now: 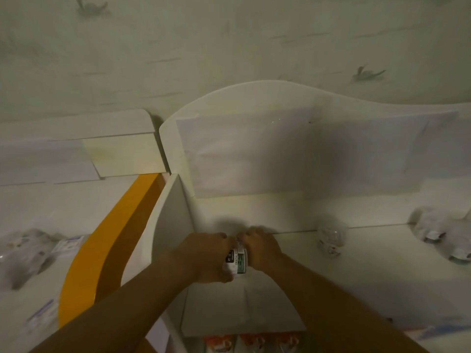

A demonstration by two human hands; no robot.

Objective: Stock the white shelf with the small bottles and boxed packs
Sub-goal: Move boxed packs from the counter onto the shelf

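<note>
A small white boxed pack with a green stripe and dark print sits between my two hands on the top of the white shelf. My left hand grips its left side and my right hand grips its right side. Both sets of fingers curl over the pack's far end and hide it. Below the shelf's front edge, a lower level holds packs with orange tops.
A clear blurred bottle stands on the shelf to the right, with clear wrapped items further right. An orange curved panel divides this shelf from a left surface holding blurred packets. A papered back panel rises behind.
</note>
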